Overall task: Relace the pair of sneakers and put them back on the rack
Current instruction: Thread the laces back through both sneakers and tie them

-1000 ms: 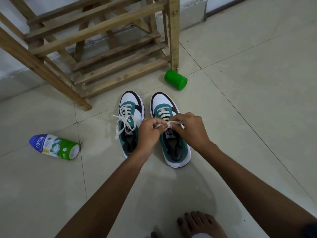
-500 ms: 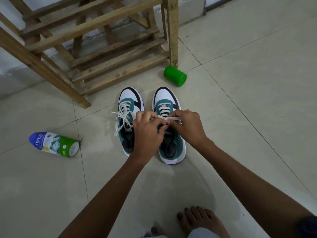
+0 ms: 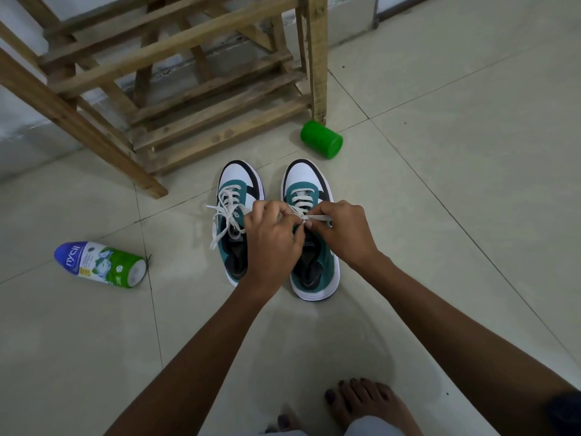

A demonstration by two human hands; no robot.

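While both of your hands are busy over the right sneaker (image 3: 311,243), note how it lies: toe pointing away from you toward the wooden rack (image 3: 176,99), heel toward your feet, so its long axis runs straight out from you across the floor (image 3: 456,184). Your left hand (image 3: 273,243) has its fingers curled at the lace (image 3: 314,218) just above the tongue, and your right hand (image 3: 342,231) pinches the same lace, with a short flat end sticking out to the right past its fingertips. They meet at one small knot, close together, on the upper eyelets.

Its partner, the left sneaker (image 3: 234,212), stands just beside it and parallel, its bow apparently tied, with loops trailing off toward the left. Both stand near the rack's front edge, between its two front legs, so the lift to come is forward and away from you. Each hand seems nearer to its own shoe.

A green cap (image 3: 321,140) lies by the rack's right leg, and a powder bottle (image 3: 100,265) lies well apart, left.
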